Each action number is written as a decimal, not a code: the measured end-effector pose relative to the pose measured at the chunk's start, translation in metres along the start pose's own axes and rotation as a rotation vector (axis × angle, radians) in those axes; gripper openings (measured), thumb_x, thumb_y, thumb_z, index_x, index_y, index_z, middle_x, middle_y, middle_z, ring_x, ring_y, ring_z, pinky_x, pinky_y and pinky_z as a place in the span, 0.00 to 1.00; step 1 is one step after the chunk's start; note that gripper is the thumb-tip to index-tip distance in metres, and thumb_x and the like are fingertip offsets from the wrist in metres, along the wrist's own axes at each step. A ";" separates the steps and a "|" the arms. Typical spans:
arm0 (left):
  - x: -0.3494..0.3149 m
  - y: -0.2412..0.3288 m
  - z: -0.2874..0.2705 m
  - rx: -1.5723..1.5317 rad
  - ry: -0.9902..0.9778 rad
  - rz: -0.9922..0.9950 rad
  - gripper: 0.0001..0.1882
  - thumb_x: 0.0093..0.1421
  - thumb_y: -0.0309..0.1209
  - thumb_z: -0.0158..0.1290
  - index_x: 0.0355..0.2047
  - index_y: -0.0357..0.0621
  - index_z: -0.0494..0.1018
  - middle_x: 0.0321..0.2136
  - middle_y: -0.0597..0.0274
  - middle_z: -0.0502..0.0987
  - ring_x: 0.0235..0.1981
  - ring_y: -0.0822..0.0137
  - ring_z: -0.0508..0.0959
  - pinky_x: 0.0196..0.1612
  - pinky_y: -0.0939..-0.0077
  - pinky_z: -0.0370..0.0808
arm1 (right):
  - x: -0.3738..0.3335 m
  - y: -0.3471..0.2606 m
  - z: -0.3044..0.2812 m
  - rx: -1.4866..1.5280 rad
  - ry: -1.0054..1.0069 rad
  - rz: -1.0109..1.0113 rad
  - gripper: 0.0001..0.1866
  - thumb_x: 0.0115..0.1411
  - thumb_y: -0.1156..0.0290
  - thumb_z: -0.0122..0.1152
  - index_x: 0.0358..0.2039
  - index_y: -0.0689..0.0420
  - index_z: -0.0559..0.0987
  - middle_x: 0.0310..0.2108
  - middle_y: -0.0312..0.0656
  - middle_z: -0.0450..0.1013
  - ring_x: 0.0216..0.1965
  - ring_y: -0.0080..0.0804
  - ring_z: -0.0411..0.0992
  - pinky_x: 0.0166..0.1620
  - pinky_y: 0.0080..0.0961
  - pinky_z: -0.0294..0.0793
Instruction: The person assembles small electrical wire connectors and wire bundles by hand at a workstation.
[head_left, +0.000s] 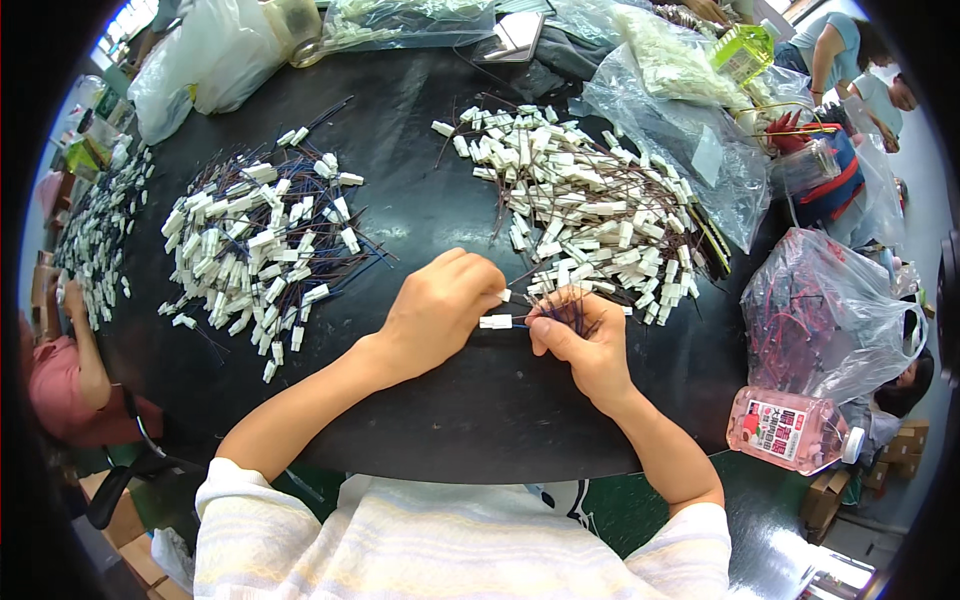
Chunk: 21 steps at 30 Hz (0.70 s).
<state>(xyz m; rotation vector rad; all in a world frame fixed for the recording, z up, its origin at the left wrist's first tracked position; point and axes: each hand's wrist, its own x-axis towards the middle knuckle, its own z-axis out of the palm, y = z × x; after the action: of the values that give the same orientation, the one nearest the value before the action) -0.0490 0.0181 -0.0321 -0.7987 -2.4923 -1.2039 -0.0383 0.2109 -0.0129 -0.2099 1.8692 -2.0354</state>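
My left hand point(443, 303) is closed, its fingertips pinching a small white connector point(504, 296) near the middle of the black table. Close beside it, my right hand point(590, 350) grips a bundle of thin dark wires point(565, 313). A white plug connector point(495, 322) on a short blue and dark lead sticks out leftward from that bundle, between the hands. Beyond the right hand lies a large heap of white connectors with brown wires point(590, 200). To the left of my left hand is another heap of white connectors with dark blue wires point(255, 235).
The black table point(440, 425) curves round in front of me. At right stand a pink drink bottle point(790, 430) and a clear bag of red wires point(820, 320). Plastic bags point(690, 130) crowd the far right. A person in a pink top point(75, 385) sits at left by more connectors point(100, 240).
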 end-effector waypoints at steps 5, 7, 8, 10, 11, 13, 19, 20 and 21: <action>-0.015 0.007 -0.012 -0.490 -0.088 -0.544 0.06 0.53 0.18 0.51 0.33 0.33 0.70 0.28 0.64 0.73 0.32 0.80 0.71 0.35 0.86 0.68 | 0.002 0.001 0.002 -0.110 0.034 0.029 0.06 0.53 0.74 0.56 0.27 0.64 0.76 0.17 0.34 0.70 0.17 0.12 0.62 0.21 0.10 0.55; -0.015 0.009 -0.014 -0.732 -0.026 -0.560 0.06 0.54 0.19 0.51 0.33 0.32 0.69 0.29 0.63 0.73 0.31 0.78 0.71 0.37 0.85 0.69 | 0.003 0.003 0.000 -0.188 0.009 -0.008 0.06 0.52 0.74 0.59 0.24 0.63 0.76 0.15 0.32 0.70 0.18 0.12 0.63 0.21 0.12 0.58; -0.013 0.010 -0.015 -0.753 -0.032 -0.569 0.06 0.54 0.19 0.51 0.33 0.32 0.70 0.29 0.63 0.73 0.31 0.78 0.71 0.36 0.85 0.69 | 0.002 0.003 0.000 -0.223 0.013 -0.032 0.06 0.51 0.73 0.60 0.23 0.62 0.76 0.14 0.32 0.69 0.16 0.12 0.62 0.20 0.13 0.58; -0.014 0.009 -0.016 -0.769 -0.033 -0.571 0.06 0.54 0.20 0.51 0.33 0.32 0.70 0.29 0.63 0.73 0.31 0.78 0.71 0.35 0.85 0.68 | 0.003 0.003 0.001 -0.227 0.012 -0.027 0.06 0.50 0.73 0.60 0.23 0.62 0.76 0.13 0.32 0.69 0.16 0.13 0.63 0.20 0.13 0.58; -0.014 0.009 -0.016 -0.782 -0.031 -0.571 0.06 0.54 0.20 0.51 0.33 0.32 0.70 0.29 0.63 0.73 0.30 0.78 0.71 0.35 0.85 0.68 | 0.003 0.004 0.001 -0.230 0.009 -0.026 0.05 0.50 0.74 0.60 0.22 0.62 0.76 0.13 0.32 0.69 0.16 0.13 0.63 0.20 0.13 0.59; -0.015 0.009 -0.016 -0.795 -0.036 -0.576 0.06 0.54 0.20 0.51 0.33 0.32 0.70 0.29 0.63 0.73 0.30 0.78 0.71 0.34 0.86 0.68 | 0.003 0.003 0.003 -0.273 0.022 -0.044 0.05 0.50 0.74 0.60 0.22 0.62 0.76 0.13 0.33 0.69 0.16 0.13 0.63 0.20 0.13 0.59; -0.016 0.010 -0.016 -0.825 -0.033 -0.598 0.06 0.54 0.20 0.52 0.33 0.32 0.71 0.28 0.63 0.73 0.29 0.79 0.71 0.33 0.86 0.69 | 0.002 0.003 0.006 -0.345 0.035 -0.093 0.05 0.49 0.75 0.60 0.21 0.63 0.75 0.13 0.34 0.69 0.15 0.14 0.64 0.19 0.15 0.61; -0.016 0.011 -0.015 -0.828 -0.014 -0.594 0.05 0.54 0.20 0.52 0.32 0.32 0.71 0.27 0.64 0.73 0.29 0.79 0.72 0.33 0.87 0.70 | 0.002 0.003 0.006 -0.341 0.046 -0.105 0.05 0.49 0.75 0.60 0.21 0.63 0.75 0.13 0.35 0.69 0.15 0.14 0.64 0.19 0.15 0.61; -0.016 0.011 -0.015 -0.830 -0.016 -0.595 0.05 0.54 0.20 0.52 0.32 0.32 0.71 0.27 0.64 0.73 0.29 0.79 0.72 0.33 0.87 0.70 | 0.003 0.004 0.006 -0.341 0.048 -0.103 0.05 0.49 0.75 0.60 0.21 0.63 0.75 0.13 0.35 0.69 0.15 0.14 0.64 0.19 0.15 0.61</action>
<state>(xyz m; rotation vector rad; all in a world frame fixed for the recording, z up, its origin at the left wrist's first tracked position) -0.0299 0.0061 -0.0224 -0.1719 -2.2602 -2.5112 -0.0378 0.2043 -0.0169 -0.3556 2.2712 -1.7838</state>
